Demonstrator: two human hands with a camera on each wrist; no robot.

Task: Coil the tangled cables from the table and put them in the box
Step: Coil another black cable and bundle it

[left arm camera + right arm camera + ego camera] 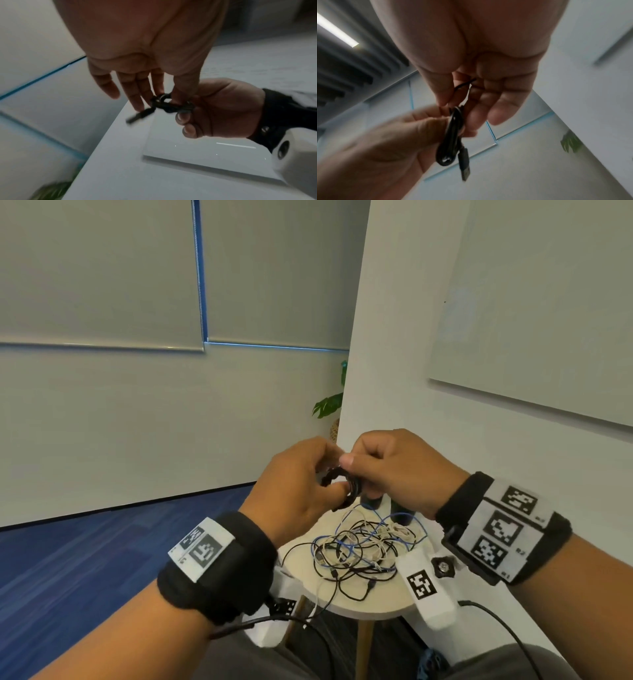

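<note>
While the left hand grips a coiled black cable — right hand pinches it.

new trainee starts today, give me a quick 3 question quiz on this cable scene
1. True or false: both hands hold the black coiled cable.
2. What hangs free below the coil? A) USB plug B) zip tie C) key
3. Where is the cable tangle lying?

Key
1. True: left hand and right hand each have a grip on it.
2. A, the USB plug.
3. On the round table, below the hands.
</note>
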